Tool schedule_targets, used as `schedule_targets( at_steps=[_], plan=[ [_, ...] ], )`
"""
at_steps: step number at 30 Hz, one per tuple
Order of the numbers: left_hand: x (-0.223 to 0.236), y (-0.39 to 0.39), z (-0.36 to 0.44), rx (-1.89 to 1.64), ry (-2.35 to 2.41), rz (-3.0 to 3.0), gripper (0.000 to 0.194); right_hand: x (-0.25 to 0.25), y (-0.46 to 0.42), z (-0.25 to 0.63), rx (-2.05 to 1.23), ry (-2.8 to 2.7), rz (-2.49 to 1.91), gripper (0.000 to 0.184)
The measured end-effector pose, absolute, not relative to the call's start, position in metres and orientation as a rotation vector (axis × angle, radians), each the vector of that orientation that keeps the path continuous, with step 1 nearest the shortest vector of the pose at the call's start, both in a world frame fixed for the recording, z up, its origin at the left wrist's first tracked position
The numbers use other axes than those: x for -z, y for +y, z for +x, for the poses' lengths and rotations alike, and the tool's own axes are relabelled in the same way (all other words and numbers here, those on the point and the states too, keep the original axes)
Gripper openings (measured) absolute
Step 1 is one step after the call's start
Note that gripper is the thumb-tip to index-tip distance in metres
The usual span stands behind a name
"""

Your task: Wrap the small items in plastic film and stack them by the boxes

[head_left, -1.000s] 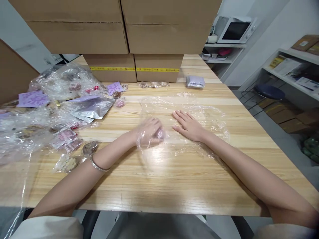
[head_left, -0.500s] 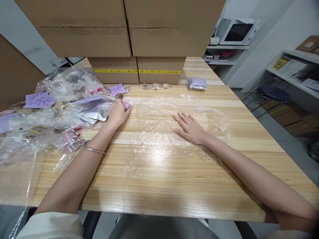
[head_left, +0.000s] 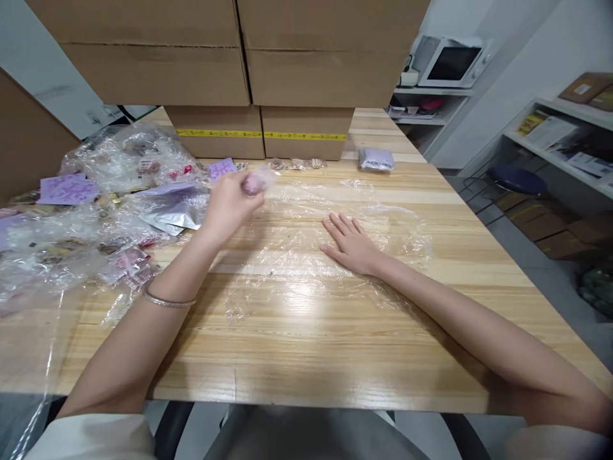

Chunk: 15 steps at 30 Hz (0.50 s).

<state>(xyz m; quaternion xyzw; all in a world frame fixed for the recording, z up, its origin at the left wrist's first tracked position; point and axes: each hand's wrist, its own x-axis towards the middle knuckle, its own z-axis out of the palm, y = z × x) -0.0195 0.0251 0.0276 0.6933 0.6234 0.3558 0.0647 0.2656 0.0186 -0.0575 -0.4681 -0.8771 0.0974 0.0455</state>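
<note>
My left hand (head_left: 232,203) is closed on a small pink item in a clear wrapper (head_left: 253,183), raised a little over the table. The wrapper's end is smeared by motion, and the item's exact kind is unclear. Flat on a sheet of clear plastic film (head_left: 292,249) lies my right hand (head_left: 352,246), its fingers spread. The film is crinkled and spread over the wooden table (head_left: 306,358). To the left of my left hand is a silver pouch (head_left: 179,211) beside a heap of clear plastic packets (head_left: 129,156).
Cardboard boxes (head_left: 306,76) are stacked along the back. Small round wrapped pieces (head_left: 297,164) lie in a row before them, with a purple wrapped packet (head_left: 376,159) to their right. Purple cards (head_left: 68,189) lie among the packets. A microwave (head_left: 450,62) stands on a shelf beyond.
My left hand has lifted the pink wrapped item off the table and moved it slightly right. My right hand stays flat on the film. The whole view has shifted a little.
</note>
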Motion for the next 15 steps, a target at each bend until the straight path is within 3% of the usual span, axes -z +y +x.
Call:
schedule_targets(
  at_steps=[2,7,12,15],
  plan=[
    [-0.029,0.012,0.01,-0.952,1.575,2.147,0.022,0.051,0.023,0.259,-0.362,-2.687,-1.41,0.085],
    [0.007,-0.013,0.063,-0.623,1.247,2.343,0.033,0.028,0.033,0.28,-0.586,-2.785,-1.346,0.062],
    [0.034,-0.01,0.063,-0.565,1.199,2.411,0.046,0.004,-0.003,0.311,-0.131,-2.666,-1.376,0.046],
    [0.038,-0.005,0.06,-0.556,1.142,2.348,0.052,-0.007,-0.037,0.306,-0.087,-2.654,-1.255,0.038]
  ],
)
